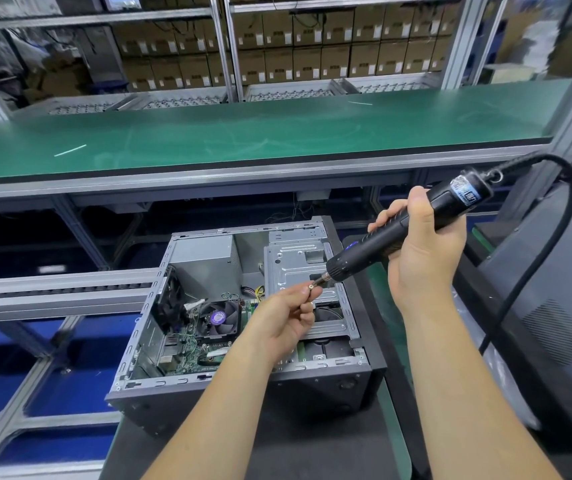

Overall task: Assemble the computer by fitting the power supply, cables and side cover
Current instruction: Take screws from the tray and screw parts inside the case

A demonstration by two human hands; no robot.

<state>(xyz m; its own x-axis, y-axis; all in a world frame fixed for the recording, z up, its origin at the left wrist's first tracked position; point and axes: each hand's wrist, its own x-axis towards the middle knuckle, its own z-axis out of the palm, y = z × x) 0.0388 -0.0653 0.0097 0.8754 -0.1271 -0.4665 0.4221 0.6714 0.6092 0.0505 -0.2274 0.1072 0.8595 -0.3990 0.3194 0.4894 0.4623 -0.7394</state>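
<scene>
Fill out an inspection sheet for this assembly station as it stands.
Surface: dark mat under the case; green bench top behind.
Job's things: open grey metal computer case lying on its side, side cover off; grey power supply box inside, purple-hubbed cooler fan beside it.
Clutter: two thin white strips on the green bench.
Hands: right hand grips black electric screwdriver; left hand pinches small screw at its bit.
Cables: thick black screwdriver cord; coloured wires inside the case.
Surroundings: shelves of brown cartons.

Green-matted bench — open computer case lies on it.
</scene>
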